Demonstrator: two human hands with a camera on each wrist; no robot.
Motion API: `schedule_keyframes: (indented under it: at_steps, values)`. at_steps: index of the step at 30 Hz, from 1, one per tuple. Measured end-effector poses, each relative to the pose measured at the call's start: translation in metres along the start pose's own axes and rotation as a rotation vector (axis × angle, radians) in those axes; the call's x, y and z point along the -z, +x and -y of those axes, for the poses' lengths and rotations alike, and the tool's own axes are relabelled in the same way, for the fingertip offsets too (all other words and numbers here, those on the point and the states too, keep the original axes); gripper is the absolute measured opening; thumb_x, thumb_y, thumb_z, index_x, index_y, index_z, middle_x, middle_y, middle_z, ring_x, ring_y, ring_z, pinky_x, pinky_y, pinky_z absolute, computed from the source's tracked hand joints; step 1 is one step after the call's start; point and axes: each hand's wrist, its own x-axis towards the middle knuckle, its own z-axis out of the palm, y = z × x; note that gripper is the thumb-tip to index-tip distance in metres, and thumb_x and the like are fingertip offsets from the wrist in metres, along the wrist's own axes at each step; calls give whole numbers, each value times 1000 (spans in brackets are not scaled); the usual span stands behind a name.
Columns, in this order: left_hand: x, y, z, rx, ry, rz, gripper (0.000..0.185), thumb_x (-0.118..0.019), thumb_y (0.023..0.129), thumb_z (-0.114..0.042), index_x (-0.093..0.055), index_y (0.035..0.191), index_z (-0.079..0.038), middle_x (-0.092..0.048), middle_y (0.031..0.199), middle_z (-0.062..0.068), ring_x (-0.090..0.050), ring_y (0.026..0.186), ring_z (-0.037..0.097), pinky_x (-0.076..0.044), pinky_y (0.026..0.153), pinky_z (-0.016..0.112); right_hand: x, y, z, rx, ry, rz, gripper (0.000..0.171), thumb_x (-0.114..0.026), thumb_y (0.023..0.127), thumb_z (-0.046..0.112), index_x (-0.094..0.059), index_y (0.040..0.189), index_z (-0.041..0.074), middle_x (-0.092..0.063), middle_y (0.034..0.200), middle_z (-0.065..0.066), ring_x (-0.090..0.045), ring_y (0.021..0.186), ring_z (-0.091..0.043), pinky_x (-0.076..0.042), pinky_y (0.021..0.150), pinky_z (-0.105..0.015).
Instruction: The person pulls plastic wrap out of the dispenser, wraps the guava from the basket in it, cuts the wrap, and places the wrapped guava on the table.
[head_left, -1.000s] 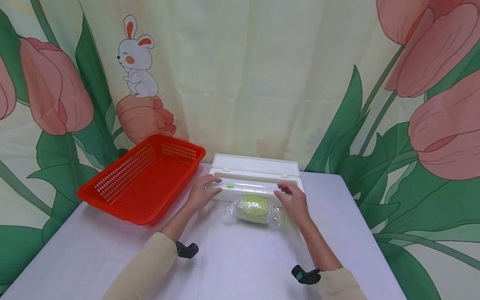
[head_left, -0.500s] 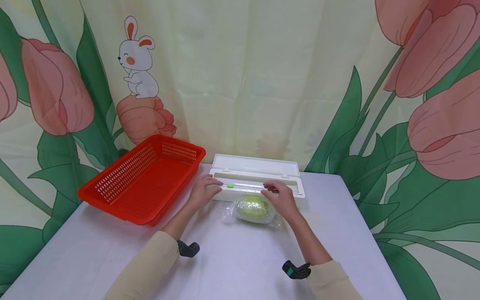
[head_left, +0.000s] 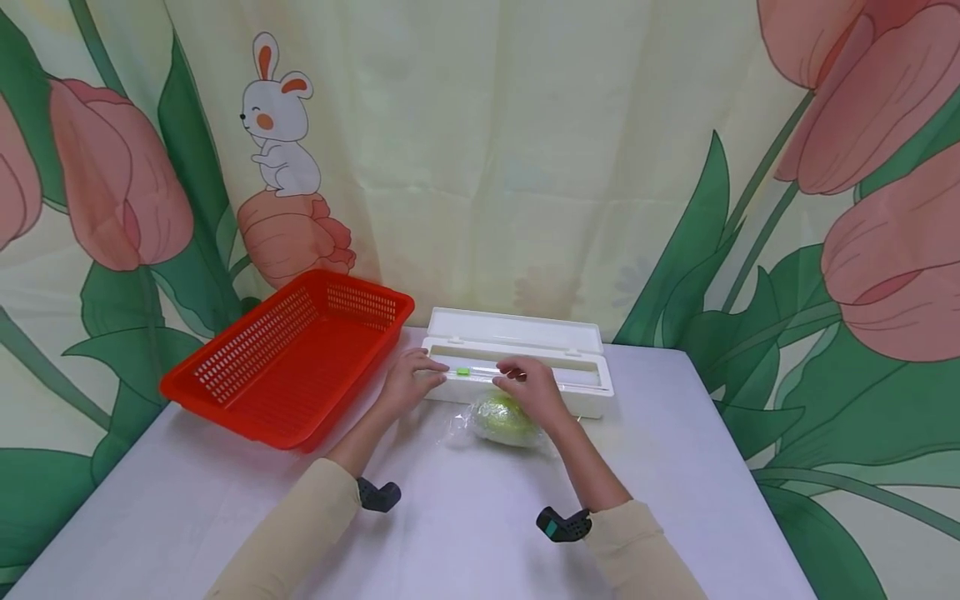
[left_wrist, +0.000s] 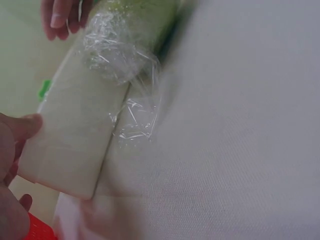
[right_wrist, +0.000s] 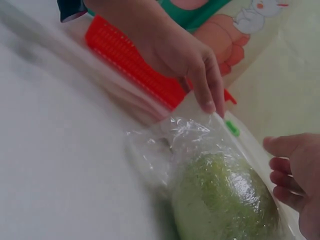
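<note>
My left hand (head_left: 405, 382) rests relaxed on the white dispenser's (head_left: 585, 392) left end; right hand (head_left: 528, 392), fingers loosely curled, sits above the wrapped green vegetable (head_left: 498, 417) mid-bench, the near bench (head_left: 450, 533) open. The right wrist view shows crinkled film.

One red basket (head_left: 285, 362), one white film dispenser box (head_left: 517, 362) beside it, one wrapped green vegetable (head_left: 501, 419), two hands: left hand (head_left: 408, 383), right hand (head_left: 532, 392).

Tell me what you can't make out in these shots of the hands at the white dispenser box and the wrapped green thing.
- Head view: the right hand hides part of the wrapped green thing.
- Head view: the roll inside the white dispenser box is too small to see.
- Right wrist view: table blurred.
- Left wrist view: the left hand is cut off by the edge.
</note>
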Motion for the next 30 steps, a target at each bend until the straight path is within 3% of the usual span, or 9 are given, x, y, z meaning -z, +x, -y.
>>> schedule_keyframes:
  at_steps: [10,16,23,30]
  values:
    - [1,2,2,-11,-35,7,17,-69,81,-22,-73,97,-23,-62,118,4,-36,129,21,-30,108,49,-14,5,4,137,-16,-19,24,-72,77,17,-67,95,1,-66,85,-7,-60,79,-17,-51,72,-27]
    - [0,3,3,-9,-29,17,18,-69,81,-23,-72,98,-25,-61,121,3,-36,129,22,-29,108,51,-26,11,7,64,-42,4,26,-73,76,15,-68,99,5,-68,88,-6,-62,83,-19,-51,75,-33]
    - [1,3,3,9,-32,33,18,-69,81,-26,-72,98,-28,-57,126,3,-34,131,22,-27,108,53,-39,16,11,17,-116,21,27,-73,76,21,-68,102,13,-68,91,0,-61,85,-16,-50,75,-29]
    - [0,4,4,-48,-43,9,18,-70,80,-22,-73,97,-24,-63,118,5,-38,128,23,-27,109,51,-46,22,16,15,-175,6,24,-73,77,24,-70,98,15,-68,87,2,-58,78,-16,-47,69,-28]
